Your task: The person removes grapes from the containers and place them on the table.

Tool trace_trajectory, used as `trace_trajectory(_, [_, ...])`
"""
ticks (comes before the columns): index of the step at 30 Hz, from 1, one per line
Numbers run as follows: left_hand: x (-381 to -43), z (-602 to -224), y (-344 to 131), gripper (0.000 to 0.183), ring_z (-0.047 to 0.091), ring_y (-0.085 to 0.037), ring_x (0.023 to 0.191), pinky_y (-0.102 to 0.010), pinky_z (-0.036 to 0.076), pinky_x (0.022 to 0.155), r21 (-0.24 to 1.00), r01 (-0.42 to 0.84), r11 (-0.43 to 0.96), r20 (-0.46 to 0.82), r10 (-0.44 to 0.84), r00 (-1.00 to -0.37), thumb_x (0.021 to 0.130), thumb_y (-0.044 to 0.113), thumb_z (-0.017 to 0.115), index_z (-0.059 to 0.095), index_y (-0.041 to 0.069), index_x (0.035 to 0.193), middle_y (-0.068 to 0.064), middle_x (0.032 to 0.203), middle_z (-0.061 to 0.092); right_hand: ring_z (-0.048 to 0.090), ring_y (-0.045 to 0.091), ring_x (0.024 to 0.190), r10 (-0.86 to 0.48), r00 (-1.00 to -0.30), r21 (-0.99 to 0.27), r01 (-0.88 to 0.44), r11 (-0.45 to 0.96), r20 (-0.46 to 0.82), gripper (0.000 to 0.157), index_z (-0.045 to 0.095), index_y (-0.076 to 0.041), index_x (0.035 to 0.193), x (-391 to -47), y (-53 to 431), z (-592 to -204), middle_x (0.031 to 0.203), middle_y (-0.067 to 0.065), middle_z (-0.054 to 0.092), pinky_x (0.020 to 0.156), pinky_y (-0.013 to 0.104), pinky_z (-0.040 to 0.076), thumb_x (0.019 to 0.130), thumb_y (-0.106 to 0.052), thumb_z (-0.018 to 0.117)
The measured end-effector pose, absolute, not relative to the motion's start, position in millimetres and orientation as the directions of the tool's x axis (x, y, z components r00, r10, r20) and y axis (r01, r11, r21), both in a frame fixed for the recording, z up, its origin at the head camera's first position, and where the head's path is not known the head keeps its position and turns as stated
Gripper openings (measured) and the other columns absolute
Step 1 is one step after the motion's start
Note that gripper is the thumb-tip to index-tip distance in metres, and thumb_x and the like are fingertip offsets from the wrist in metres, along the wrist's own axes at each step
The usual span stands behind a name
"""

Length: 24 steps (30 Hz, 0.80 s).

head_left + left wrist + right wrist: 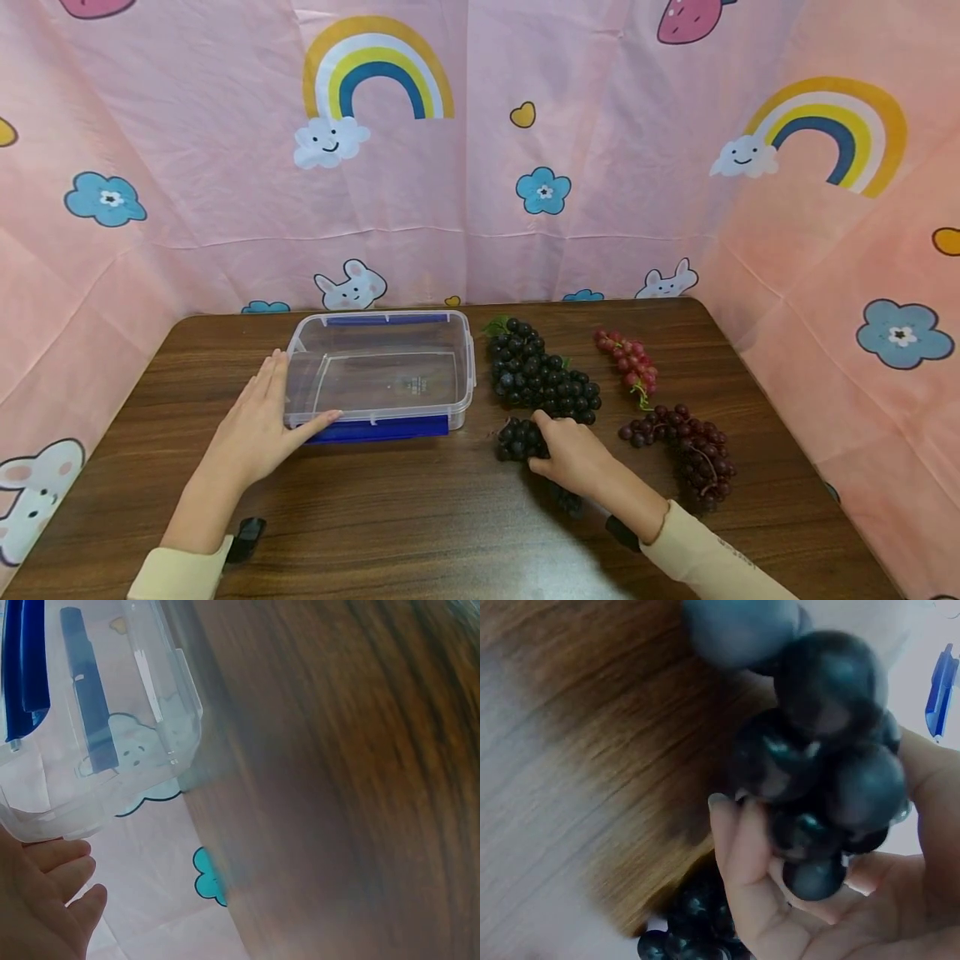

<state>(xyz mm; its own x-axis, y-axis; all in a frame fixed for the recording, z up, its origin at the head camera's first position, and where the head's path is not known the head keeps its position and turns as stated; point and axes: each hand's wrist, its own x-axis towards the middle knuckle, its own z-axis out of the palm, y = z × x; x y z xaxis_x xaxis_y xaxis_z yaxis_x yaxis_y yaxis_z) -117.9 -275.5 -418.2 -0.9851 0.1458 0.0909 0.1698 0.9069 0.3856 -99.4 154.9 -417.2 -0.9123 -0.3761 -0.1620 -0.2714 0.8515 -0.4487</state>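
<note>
My left hand (251, 417) rests against the near left corner of a clear plastic container (465, 408) with blue clips. Its fingers lie fairly straight along the left wall, and the thumb reaches over the front rim. The left wrist view shows fingertips (75, 877) touching the container's corner. With my right hand (573, 454) I hold a bunch of black grapes (516, 440), fingers and thumb curled round its middle. Grapes stick out on both sides of that hand; up close in the right wrist view, several dark grapes (832, 780) sit between fingers and thumb.
Behind the right hand lies a larger bunch of black grapes (536, 375). To the right are a small red bunch (633, 362) and a dark red bunch (701, 454). All stand on a wooden table (375, 517), with pink patterned cloth (600, 233) behind.
</note>
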Motion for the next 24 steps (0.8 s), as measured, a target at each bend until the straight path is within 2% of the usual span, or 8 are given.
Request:
trace_trajectory(3, [-118, -417, -277, 0.124, 0.011, -0.057, 0.157, -0.072, 0.019, 0.123, 0.401, 0.170, 0.900, 0.085, 0.149, -0.985, 0.095, 0.068, 0.066, -0.003, -0.007, 0.166, -0.039, 0.170, 0.005, 0.073, 0.032, 0.077, -0.350, -0.922, -0.435, -0.249, 0.866, -0.168, 0.056, 0.060, 0.005, 0.134, -99, 154, -418, 0.110, 0.026, 0.073, 0.068, 0.045, 0.061, 0.090, -0.017, 0.086])
trace_trajectory(6, [-117, -416, -278, 0.124, 0.009, -0.056, 0.158, -0.074, 0.018, 0.122, 0.422, 0.163, 0.892, 0.064, 0.150, -0.987, 0.095, 0.067, 0.066, -0.006, -0.006, 0.166, -0.038, 0.170, 0.002, 0.075, 0.040, 0.096, -0.337, -0.927, -0.420, -0.244, 0.874, -0.163, 0.063, 0.058, 0.007, 0.138, -97, 154, -420, 0.129, 0.032, 0.067, 0.080, 0.051, 0.063, 0.090, -0.021, 0.086])
trace_trajectory(17, [-117, -415, -283, 0.122, 0.002, -0.053, 0.160, -0.077, 0.018, 0.119, 0.470, 0.122, 0.874, 0.001, 0.138, -0.990, 0.098, 0.067, 0.062, -0.014, 0.001, 0.166, -0.028, 0.173, -0.011, 0.070, 0.045, 0.113, -0.300, -0.949, -0.439, -0.229, 0.869, -0.099, 0.071, 0.055, 0.005, 0.147, -87, 159, -423, 0.133, 0.031, 0.066, 0.091, 0.057, 0.060, 0.091, -0.027, 0.085])
trace_trajectory(24, [-110, -409, -274, 0.120, 0.000, -0.051, 0.160, -0.077, 0.017, 0.119, 0.480, 0.120, 0.869, 0.015, 0.129, -0.992, 0.098, 0.066, 0.062, -0.013, 0.001, 0.166, -0.026, 0.174, -0.011, 0.068, 0.045, 0.118, -0.250, -0.963, -0.484, -0.173, 0.858, -0.099, 0.069, 0.056, 0.000, 0.149, -75, 169, -423, 0.135, 0.028, 0.067, 0.093, 0.058, 0.059, 0.092, -0.027, 0.084])
